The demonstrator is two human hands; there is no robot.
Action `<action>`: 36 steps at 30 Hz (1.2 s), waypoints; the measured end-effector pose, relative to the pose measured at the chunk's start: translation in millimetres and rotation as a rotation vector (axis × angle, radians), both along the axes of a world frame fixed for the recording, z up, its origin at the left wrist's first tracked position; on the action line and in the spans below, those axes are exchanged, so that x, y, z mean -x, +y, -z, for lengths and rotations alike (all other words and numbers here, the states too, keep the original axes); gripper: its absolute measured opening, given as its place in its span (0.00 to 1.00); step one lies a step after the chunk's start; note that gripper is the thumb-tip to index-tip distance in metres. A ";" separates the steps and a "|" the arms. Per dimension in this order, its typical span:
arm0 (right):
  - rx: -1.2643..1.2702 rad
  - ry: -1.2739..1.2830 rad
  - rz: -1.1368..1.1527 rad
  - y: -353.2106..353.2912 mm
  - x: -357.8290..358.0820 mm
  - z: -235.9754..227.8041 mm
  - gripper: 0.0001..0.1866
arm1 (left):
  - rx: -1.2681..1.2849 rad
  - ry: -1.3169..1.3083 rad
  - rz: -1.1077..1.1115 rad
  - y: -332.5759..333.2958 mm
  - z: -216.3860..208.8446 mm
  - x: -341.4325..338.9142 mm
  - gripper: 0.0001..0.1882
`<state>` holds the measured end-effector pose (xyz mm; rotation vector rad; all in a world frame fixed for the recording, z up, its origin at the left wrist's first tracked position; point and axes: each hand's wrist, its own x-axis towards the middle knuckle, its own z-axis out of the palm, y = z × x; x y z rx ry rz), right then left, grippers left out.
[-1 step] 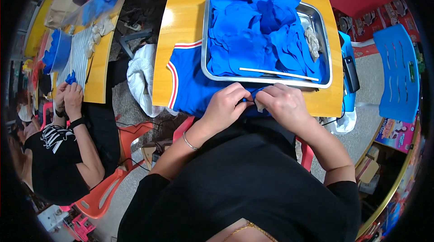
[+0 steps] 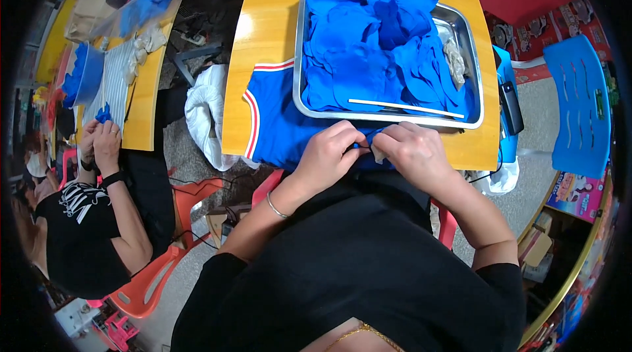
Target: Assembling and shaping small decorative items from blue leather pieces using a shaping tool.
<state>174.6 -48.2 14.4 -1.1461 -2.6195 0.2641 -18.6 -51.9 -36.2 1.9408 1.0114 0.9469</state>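
A blue garment point(image 2: 280, 112) with red and white trim lies on the yellow table point(image 2: 263, 29), hanging over the near edge. My left hand point(image 2: 332, 151) and my right hand point(image 2: 411, 151) meet over its lower edge, both pinching a small fold of the blue cloth and a small pale piece between the fingertips. Just beyond my hands sits a metal tray point(image 2: 299, 49) piled with several blue cloth pieces point(image 2: 375, 43). A thin white stick point(image 2: 405, 107) lies across the tray's near side.
A white cloth bundle point(image 2: 204, 115) hangs beside the table's left edge. Another person point(image 2: 85, 220) in black sits at a second yellow table point(image 2: 141, 108) on the left, handling blue cloth. A blue plastic chair point(image 2: 579, 102) stands on the right, red stools below.
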 end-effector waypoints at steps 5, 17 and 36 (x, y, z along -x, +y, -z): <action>0.040 -0.065 0.090 -3.6 4.5 -3.3 0.05 | -0.005 -0.015 0.036 -2.1 -1.8 -3.7 0.06; 0.119 0.103 -0.008 1.6 -6.3 -7.3 0.03 | 0.080 -0.008 -0.011 -1.2 -4.7 1.0 0.06; 0.073 -0.143 -0.052 -5.7 13.3 -14.9 0.03 | 0.180 -0.079 -0.112 -12.9 1.3 2.0 0.06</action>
